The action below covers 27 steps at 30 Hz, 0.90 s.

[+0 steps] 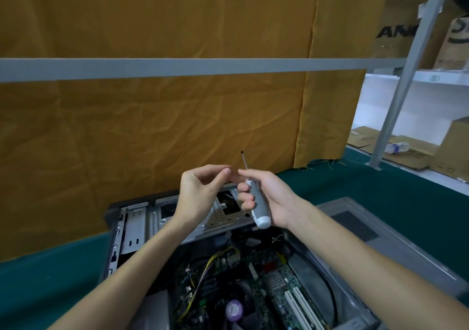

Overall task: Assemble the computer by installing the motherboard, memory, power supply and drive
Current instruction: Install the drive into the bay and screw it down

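The open computer case lies on the green-covered bench, its near end cut off by the bottom frame edge. Inside, the motherboard is seated, with white expansion slots at near right and a cooler fan with a purple hub label at near centre. Yellow and black cables run across the board's left part; their ends cannot be traced. The metal drive cage spans the far end of the case, partly hidden behind both hands.

The right hand is curled around the grey-and-white handle of a screwdriver, shaft pointing up and far, tip clear of everything. The left hand is raised just beside it, thumb and fingertips pinched together near the shaft; whether they hold a screw cannot be determined, as nothing is resolvable between them. Both hands are above the case, not touching it.

A detached grey panel lies to the right, its near end out of frame. An orange cloth hangs behind the bench, concealing whatever is beyond it. Cardboard boxes sit on shelving at far right, markings only partly legible.
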Motion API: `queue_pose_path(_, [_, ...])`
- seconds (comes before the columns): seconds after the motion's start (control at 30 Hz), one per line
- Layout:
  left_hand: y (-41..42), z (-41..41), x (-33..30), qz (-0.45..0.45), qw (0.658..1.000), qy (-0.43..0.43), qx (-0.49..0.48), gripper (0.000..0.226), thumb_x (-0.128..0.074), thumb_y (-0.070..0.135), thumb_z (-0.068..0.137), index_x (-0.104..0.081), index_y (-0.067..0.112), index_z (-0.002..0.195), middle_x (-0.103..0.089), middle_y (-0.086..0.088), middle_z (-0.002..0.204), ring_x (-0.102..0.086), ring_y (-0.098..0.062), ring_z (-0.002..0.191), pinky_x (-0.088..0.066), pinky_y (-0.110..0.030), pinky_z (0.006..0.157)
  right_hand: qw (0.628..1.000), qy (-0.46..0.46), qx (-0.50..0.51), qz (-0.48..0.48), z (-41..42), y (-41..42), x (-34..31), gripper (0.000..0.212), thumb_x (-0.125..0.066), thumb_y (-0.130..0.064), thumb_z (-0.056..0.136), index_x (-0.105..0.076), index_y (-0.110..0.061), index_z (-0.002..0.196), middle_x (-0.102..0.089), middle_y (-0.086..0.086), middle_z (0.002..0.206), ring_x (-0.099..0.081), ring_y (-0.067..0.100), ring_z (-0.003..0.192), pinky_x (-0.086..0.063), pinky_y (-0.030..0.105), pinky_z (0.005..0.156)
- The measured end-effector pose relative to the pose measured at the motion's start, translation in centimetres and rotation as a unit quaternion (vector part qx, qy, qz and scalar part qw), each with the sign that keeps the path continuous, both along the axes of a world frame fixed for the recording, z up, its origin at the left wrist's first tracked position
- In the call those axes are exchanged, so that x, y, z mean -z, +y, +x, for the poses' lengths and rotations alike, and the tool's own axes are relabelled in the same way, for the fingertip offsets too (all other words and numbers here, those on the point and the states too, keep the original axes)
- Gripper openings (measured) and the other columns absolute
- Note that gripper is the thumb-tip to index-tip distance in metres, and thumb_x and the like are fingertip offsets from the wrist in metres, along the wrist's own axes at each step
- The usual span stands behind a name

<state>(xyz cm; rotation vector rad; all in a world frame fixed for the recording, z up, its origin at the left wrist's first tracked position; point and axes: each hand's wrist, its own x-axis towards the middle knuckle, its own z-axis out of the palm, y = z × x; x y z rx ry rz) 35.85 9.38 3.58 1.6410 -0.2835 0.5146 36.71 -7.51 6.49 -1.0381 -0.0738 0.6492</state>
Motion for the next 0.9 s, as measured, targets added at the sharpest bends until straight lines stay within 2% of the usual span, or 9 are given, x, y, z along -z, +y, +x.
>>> queue_pose_path(0.1, [1.4, 0.4, 0.4, -0.112, 0.986, 0.121, 0.001, 0.008, -0.076, 0.016, 0.091, -0.08, 0.015, 0.098, -0.079, -0.005, 0.095, -0.076, -0.02, 0.095, -0.062, -0.027, 0.079, 0.998, -0.043, 0.004, -0.035, -0.6, -0.5, 1.2, 0.012, -0.054, -0.014, 0.098, -0.051, -0.007, 0.09, -0.053, 0.007, 0.075, -0.047, 0.016, 0.055, -0.042, 0.027, 0.047])
queue_pose_path(0.2, [2.6, 0.4, 0.4, -0.278, 0.935, 0.214, 0.043, 0.03, -0.083, 0.019, 0.077, -0.076, 0.009, 0.104, -0.078, -0.007, 0.097, -0.076, -0.016, 0.089, -0.06, -0.024, 0.076, 0.991, -0.107, 0.037, -0.068, -0.8, -0.5, 2.6, 0.007, -0.057, -0.001, 0.099, -0.052, -0.003, 0.103, -0.062, 0.016, 0.089, -0.058, 0.018, 0.062, -0.049, 0.031, 0.052])
queue_pose_path(0.27, [2.8, 0.4, 0.4, -0.344, 0.904, 0.242, 0.072, 0.039, -0.083, 0.021, 0.074, -0.073, 0.008, 0.11, -0.076, -0.003, 0.093, -0.074, -0.01, 0.083, -0.06, -0.027, 0.081, 0.981, -0.161, 0.031, -0.104, -1.0, -0.5, 3.0, 0.018, -0.062, -0.005, 0.1, -0.057, -0.005, 0.117, -0.066, 0.016, 0.093, -0.061, 0.019, 0.066, -0.052, 0.032, 0.054])
queue_pose_path(0.37, [2.8, 0.4, 0.4, -0.399, 0.873, 0.258, 0.111, 0.034, -0.077, 0.02, 0.085, -0.068, 0.01, 0.117, -0.077, 0.0, 0.098, -0.075, -0.01, 0.091, -0.06, -0.029, 0.087, 0.958, -0.238, -0.004, -0.159, -1.3, -0.7, 3.5, 0.028, -0.065, -0.022, 0.101, -0.061, -0.026, 0.128, -0.07, 0.011, 0.088, -0.059, 0.019, 0.06, -0.049, 0.029, 0.045])
queue_pose_path(0.43, [3.1, 0.5, 0.3, -0.428, 0.859, 0.25, 0.133, 0.034, -0.077, 0.019, 0.083, -0.069, 0.009, 0.114, -0.077, -0.004, 0.106, -0.075, -0.013, 0.099, -0.062, -0.027, 0.081, 0.945, -0.269, -0.023, -0.185, -1.4, -0.9, 3.7, 0.031, -0.066, -0.029, 0.101, -0.062, -0.035, 0.13, -0.071, 0.008, 0.086, -0.057, 0.017, 0.058, -0.044, 0.027, 0.041])
queue_pose_path(0.53, [3.4, 0.6, 0.1, -0.463, 0.84, 0.244, 0.146, 0.037, -0.08, 0.017, 0.075, -0.07, 0.01, 0.11, -0.077, -0.005, 0.102, -0.075, -0.015, 0.098, -0.061, -0.024, 0.074, 0.936, -0.285, -0.041, -0.202, -1.3, -0.9, 3.9, 0.032, -0.066, -0.032, 0.1, -0.061, -0.041, 0.131, -0.071, 0.006, 0.088, -0.056, 0.014, 0.058, -0.039, 0.026, 0.041])
queue_pose_path(0.63, [3.5, 0.8, 0.2, -0.47, 0.836, 0.243, 0.147, 0.04, -0.081, 0.021, 0.075, -0.071, 0.012, 0.113, -0.078, -0.002, 0.102, -0.075, -0.015, 0.099, -0.061, -0.025, 0.073, 0.935, -0.289, -0.042, -0.203, -1.3, -0.9, 3.8, 0.034, -0.067, -0.031, 0.1, -0.061, -0.041, 0.131, -0.071, 0.006, 0.089, -0.056, 0.015, 0.059, -0.038, 0.026, 0.041])
queue_pose_path(0.77, [3.8, 0.9, 0.3, -0.467, 0.836, 0.25, 0.147, 0.031, -0.083, 0.025, 0.076, -0.074, 0.018, 0.105, -0.076, 0.002, 0.1, -0.075, -0.013, 0.096, -0.061, -0.026, 0.072, 0.929, -0.297, -0.036, -0.218, -1.4, -0.9, 3.9, 0.037, -0.067, -0.027, 0.1, -0.059, -0.038, 0.134, -0.072, 0.005, 0.089, -0.055, 0.014, 0.058, -0.038, 0.026, 0.04])
queue_pose_path(0.9, [3.8, 0.9, 0.3, -0.454, 0.839, 0.259, 0.149, 0.028, -0.083, 0.023, 0.078, -0.076, 0.016, 0.104, -0.076, 0.001, 0.101, -0.075, -0.014, 0.096, -0.061, -0.025, 0.071, 0.927, -0.306, -0.023, -0.215, -1.3, -0.9, 4.1, 0.033, -0.068, -0.024, 0.099, -0.064, -0.038, 0.129, -0.072, 0.002, 0.088, -0.056, 0.015, 0.057, -0.04, 0.026, 0.039])
